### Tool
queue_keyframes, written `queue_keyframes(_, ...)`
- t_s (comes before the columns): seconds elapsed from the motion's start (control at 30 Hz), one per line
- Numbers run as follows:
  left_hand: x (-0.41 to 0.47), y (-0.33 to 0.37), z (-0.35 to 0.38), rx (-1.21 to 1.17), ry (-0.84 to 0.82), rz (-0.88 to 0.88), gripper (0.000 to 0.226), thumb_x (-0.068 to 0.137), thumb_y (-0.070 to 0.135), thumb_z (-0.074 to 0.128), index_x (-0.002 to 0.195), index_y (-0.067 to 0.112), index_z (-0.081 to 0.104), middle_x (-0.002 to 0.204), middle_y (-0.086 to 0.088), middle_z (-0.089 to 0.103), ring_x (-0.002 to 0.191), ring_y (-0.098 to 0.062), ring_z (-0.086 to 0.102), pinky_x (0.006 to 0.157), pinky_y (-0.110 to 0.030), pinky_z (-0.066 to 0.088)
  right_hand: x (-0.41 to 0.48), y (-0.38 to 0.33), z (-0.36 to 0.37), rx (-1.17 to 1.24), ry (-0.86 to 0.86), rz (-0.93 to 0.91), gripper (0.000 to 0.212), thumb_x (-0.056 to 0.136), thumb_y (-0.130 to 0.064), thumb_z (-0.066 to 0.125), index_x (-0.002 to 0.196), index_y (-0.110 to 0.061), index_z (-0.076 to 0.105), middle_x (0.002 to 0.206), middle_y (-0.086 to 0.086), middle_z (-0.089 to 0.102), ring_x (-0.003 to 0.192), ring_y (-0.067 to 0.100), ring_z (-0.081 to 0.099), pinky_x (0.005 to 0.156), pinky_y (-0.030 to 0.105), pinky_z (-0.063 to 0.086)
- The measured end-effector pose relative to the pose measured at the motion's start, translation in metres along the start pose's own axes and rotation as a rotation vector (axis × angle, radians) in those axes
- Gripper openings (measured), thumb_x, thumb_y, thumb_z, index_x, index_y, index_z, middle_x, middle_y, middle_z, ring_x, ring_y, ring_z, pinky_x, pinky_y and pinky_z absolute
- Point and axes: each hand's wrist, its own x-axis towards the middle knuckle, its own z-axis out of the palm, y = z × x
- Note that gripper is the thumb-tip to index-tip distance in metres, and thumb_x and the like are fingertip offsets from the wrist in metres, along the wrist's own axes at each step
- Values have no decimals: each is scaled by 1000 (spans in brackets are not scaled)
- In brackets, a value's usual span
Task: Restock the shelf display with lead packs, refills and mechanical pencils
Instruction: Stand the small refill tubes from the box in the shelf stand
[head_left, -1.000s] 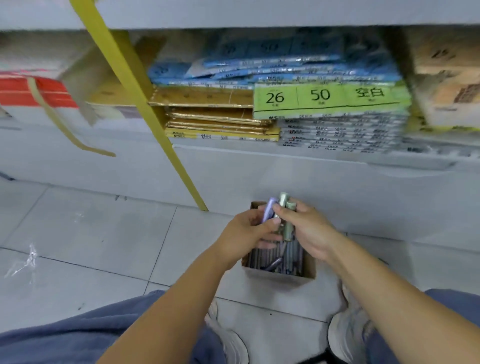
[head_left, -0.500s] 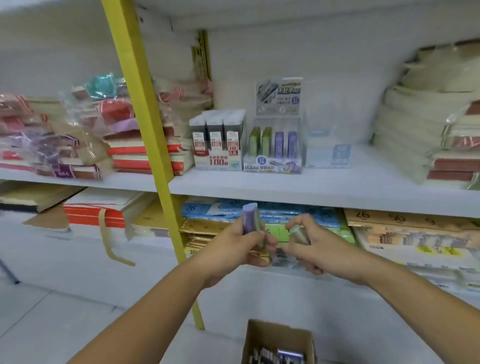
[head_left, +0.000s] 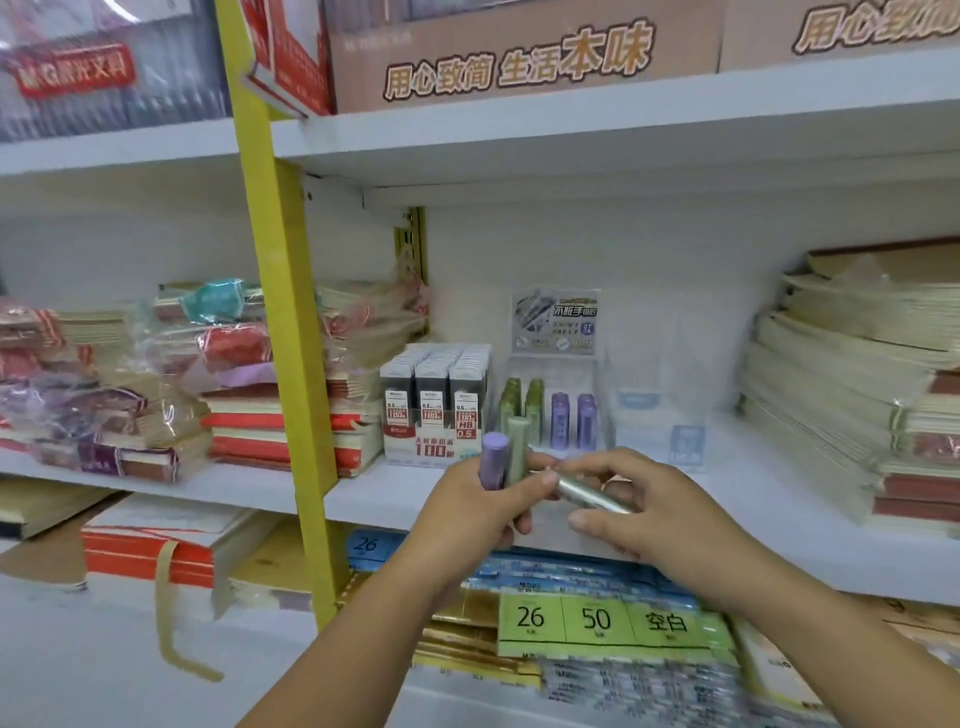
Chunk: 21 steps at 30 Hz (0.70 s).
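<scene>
**Fig.** We see the left hand (head_left: 483, 519) gripping a purple tube (head_left: 494, 460) and a green tube (head_left: 517, 447), both upright and side by side. The right hand (head_left: 654, 512) pinches a silvery tube (head_left: 589, 494) held level, its end at the left thumb. Both hands hover at the front edge of the shelf (head_left: 384, 493), just before the clear display (head_left: 553, 325) and the lead packs (head_left: 436, 405).

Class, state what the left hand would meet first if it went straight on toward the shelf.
Probably the clear display's green tubes, directly beyond the left hand; depth is unclear.
</scene>
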Motion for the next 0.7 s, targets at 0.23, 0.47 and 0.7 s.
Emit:
queue_keyframes(0.23,16,2,-3,-138,39,-92,27,92,41,67,98,15,72,80,-3,74,54,-8,54,46,-18,40,11,0,-5,404,114,-45,27,92,-4,56,115,-15,62,105,11,71,95,28,70,82,29,57)
queue_keyframes(0.47,30,6,-7,-36,81,-37,26,96,45,60,96,19,62,69,6,68,56,-7,54,47,-19,39,34,-7,-11,226,281,-178,27,93,-10,56,113,-27,62,96,3,74,82,24,72,68,24,57)
queue_keyframes(0.7,44,-1,-28,161,209,58,32,98,45,54,102,18,71,60,23,67,38,2,50,40,-14,38,132,-34,-36,-119,322,-219,19,88,-18,68,92,-28,53,89,1,72,81,16,71,70,27,58)
